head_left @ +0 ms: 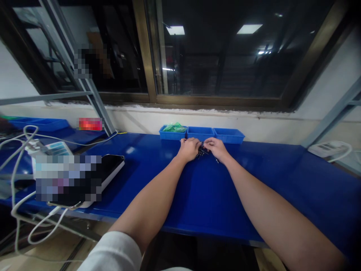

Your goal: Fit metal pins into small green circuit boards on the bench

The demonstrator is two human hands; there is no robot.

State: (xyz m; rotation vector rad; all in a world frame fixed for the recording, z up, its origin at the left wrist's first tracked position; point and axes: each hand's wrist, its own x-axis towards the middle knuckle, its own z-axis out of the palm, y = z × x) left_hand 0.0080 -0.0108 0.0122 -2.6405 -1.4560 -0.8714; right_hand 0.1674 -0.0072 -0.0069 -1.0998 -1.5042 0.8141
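Small dark parts (201, 153) lie at three o'clock from the left hand (190, 149), nine from the right hand (216, 148), both curled close (grip unclear).

dark window (222, 64) and white cable (12, 184)

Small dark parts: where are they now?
In the head view, slightly right of centre, the small dark parts lie on the blue table between the left hand and the right hand, in front of the middle blue bin.
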